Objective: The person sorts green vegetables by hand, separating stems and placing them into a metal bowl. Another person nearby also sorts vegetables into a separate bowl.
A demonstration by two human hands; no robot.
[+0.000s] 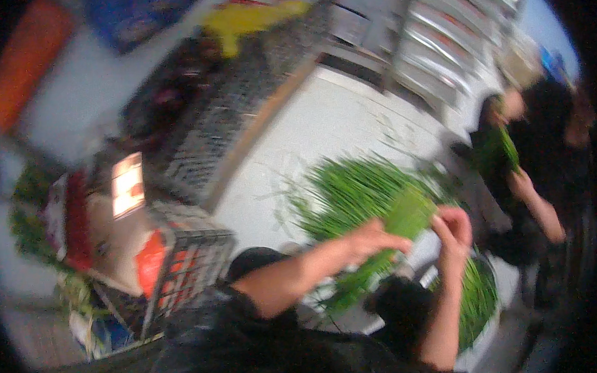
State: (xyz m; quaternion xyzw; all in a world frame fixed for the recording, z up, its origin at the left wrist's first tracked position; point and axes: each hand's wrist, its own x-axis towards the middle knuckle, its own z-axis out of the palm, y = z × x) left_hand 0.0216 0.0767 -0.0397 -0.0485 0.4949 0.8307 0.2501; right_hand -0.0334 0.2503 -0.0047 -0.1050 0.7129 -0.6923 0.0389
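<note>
In front of my body I hold a bunch of green chives (410,211), its long flat leaves packed close together. My left hand (374,240) grips it from the left, with leaves trailing below the fingers. At the bunch's right edge, my right hand (453,227) has its fingers curled against it; blur hides the fingertips. Just beyond, a large loose pile of chives (346,187) lies spread over the pale floor. More cut chives (476,299) fill a round basin beside my right forearm.
On the left, a grey plastic crate (193,266) holds something orange; above it stands a lit phone (128,185). Dark crates (220,116) line the far left. A metal shelf rack (439,37) stands at the back. To the right, a co-worker (542,140) in black holds green stalks.
</note>
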